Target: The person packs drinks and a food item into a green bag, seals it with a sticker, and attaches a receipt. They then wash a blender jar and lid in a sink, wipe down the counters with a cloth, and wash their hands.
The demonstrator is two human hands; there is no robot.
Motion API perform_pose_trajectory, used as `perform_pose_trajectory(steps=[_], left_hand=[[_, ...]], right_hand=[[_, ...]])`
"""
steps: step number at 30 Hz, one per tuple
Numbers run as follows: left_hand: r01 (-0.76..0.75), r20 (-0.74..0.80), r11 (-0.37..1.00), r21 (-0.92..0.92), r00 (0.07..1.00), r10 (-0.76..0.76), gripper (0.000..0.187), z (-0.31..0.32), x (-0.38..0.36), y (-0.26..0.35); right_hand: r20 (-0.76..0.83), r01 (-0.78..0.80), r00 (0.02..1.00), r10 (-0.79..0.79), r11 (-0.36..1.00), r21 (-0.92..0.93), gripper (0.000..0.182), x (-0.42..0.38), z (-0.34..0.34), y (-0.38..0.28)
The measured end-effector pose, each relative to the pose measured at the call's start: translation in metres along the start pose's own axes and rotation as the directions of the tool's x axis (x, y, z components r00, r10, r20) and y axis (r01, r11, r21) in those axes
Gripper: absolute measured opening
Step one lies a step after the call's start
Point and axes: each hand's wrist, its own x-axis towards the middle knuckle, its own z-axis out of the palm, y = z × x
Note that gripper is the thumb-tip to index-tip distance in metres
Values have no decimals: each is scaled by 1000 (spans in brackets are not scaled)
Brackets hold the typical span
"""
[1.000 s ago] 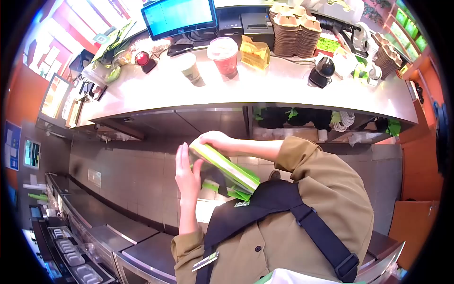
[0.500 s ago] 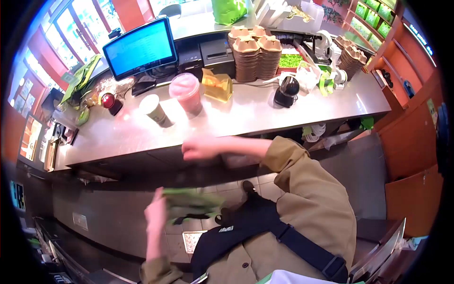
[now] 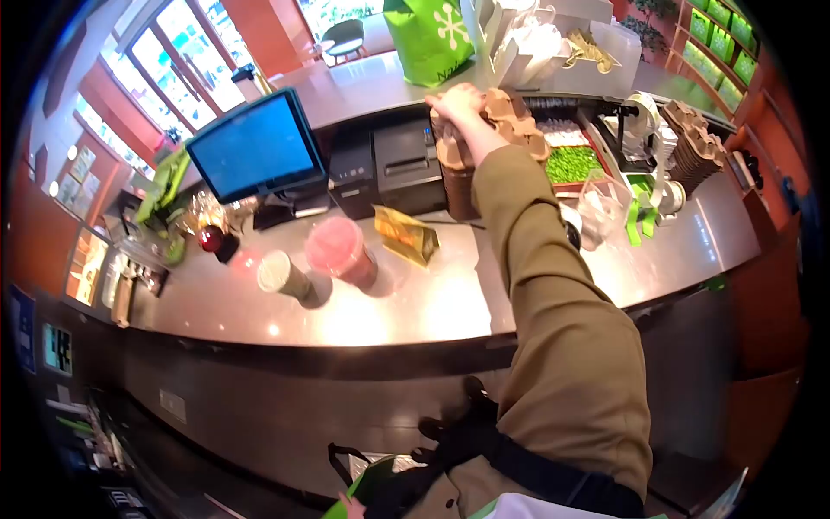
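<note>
My right hand point(image 3: 458, 102) reaches across the counter to the tall stack of brown cardboard cup carriers point(image 3: 519, 130). Its fingers curl over the far left corner of the top carrier. Low in the view, my left hand point(image 3: 352, 507) shows only in part, at the bottom edge. It holds a green bag point(image 3: 372, 480) with a black handle, mostly cut off by the frame. On the counter stand a lidded cup of pink drink point(image 3: 339, 251), a white paper cup point(image 3: 284, 275) and a small yellow-brown paper bag point(image 3: 406, 235).
A monitor point(image 3: 255, 147) and black printers point(image 3: 405, 164) stand left of the carriers. Behind them is a raised ledge with a large green bag point(image 3: 428, 43). To the right are a tray of green items point(image 3: 572, 164), a clear plastic container point(image 3: 603, 208) and a second carrier stack point(image 3: 692, 151).
My right hand has moved from the counter's front edge up to the carrier stack. My left hand and the green bag have dropped toward the bottom edge. The view has shifted.
</note>
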Motion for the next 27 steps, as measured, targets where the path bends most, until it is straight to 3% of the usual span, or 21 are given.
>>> perform_pose_trajectory(steps=[3,4,7,8,11,14,17,20,22,23,25,27], left_hand=[[53,20,998,44,998,-53,31,-10,-10,-1],[59,24,997,58,998,-61,33,-12,-10,-2],[70,24,995,73,997,-71,37,-15,-11,-4],[60,24,996,72,998,-61,39,-13,-10,-3],[27,38,997,69,999,-30,44,-6,-4,9],[-17,63,997,77,998,13,49,1,8,23],[16,83,988,152,996,-29,52,-2,17,33],[121,140,983,137,980,-140,57,1,19,51],[67,119,982,176,989,-89,57,12,21,41],[36,105,981,193,993,-57,56,17,26,37],[1,142,987,161,990,-24,57,19,30,40],[-17,157,990,136,988,-5,57,20,34,41]], right_hand=[[220,-2,975,-5,999,34,43,22,7,-6],[211,22,977,-37,997,76,39,20,4,-6],[104,28,993,-56,967,251,40,9,-26,9],[-89,-16,994,59,909,417,44,9,-28,13],[-171,-97,966,196,881,462,48,6,-32,12],[-205,-6,974,93,921,391,46,-33,-45,14],[-469,158,872,141,825,542,45,-59,-41,31],[-544,189,777,317,707,681,49,-59,-43,37],[-587,194,694,417,676,711,52,-62,-45,35],[-558,231,712,425,609,759,52,-67,-49,35],[-679,335,603,419,640,692,53,-89,-53,31],[-824,567,507,252,623,539,60,-109,-49,35]])
